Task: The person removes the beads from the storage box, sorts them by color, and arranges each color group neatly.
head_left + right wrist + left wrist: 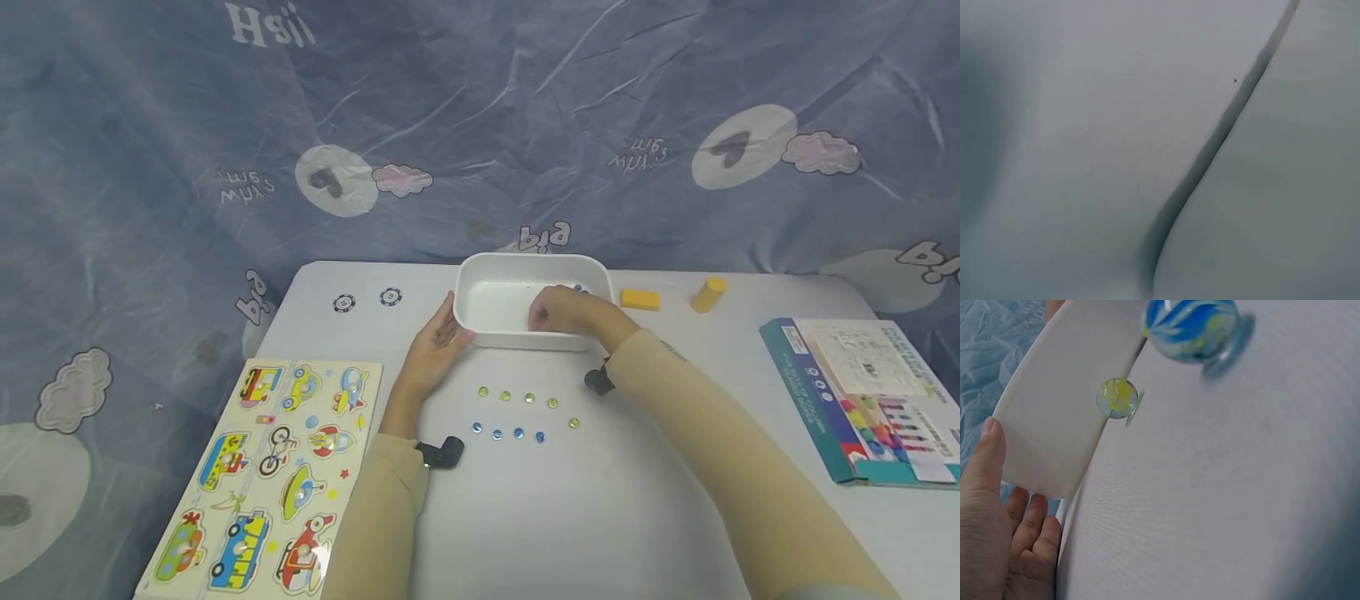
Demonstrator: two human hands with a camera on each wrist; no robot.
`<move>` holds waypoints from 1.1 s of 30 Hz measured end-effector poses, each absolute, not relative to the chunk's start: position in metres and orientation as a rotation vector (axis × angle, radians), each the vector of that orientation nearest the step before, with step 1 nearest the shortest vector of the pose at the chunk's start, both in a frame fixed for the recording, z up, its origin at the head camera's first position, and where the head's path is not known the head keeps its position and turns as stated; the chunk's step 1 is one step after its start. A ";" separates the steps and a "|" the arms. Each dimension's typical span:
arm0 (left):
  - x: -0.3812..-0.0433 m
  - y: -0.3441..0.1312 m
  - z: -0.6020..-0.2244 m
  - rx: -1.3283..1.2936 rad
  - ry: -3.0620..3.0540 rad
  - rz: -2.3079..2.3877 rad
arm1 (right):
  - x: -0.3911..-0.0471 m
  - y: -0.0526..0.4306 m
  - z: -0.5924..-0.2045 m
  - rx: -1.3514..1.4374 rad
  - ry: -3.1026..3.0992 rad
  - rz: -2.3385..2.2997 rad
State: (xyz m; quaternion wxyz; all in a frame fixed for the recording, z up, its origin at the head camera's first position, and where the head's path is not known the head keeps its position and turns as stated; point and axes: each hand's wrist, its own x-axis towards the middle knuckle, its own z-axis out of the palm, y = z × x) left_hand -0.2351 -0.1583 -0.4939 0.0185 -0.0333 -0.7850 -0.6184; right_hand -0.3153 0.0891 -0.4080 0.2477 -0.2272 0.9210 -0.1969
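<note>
A white plastic bin stands at the back middle of the table. My left hand holds its front left corner, thumb on the front wall and fingers along the left side. My right hand reaches down inside the bin; its fingertips are hidden, so what they hold does not show. Small blue marbles lie in the bin's back right corner. In front of the bin are several yellow marbles and a row of several blue marbles. The right wrist view has only white surfaces and no hand.
A wooden vehicle puzzle board lies at the left. Two poker chips sit behind it. Right of the bin are a yellow block and a yellow cylinder. A flat teal-edged box rests at far right. A cloth backdrop hangs behind.
</note>
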 end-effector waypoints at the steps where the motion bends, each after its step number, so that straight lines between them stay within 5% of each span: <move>1: -0.235 -0.158 -0.494 -0.106 -2.437 -1.919 | -0.316 0.090 -0.408 -0.620 2.527 -0.515; 18: -0.234 -0.156 -0.488 -0.134 -2.463 -1.834 | -0.305 0.103 -0.391 -0.854 2.747 -0.538; 33: -0.231 -0.156 -0.490 -0.097 -2.481 -1.807 | -0.225 0.148 -0.365 -1.030 2.898 -0.704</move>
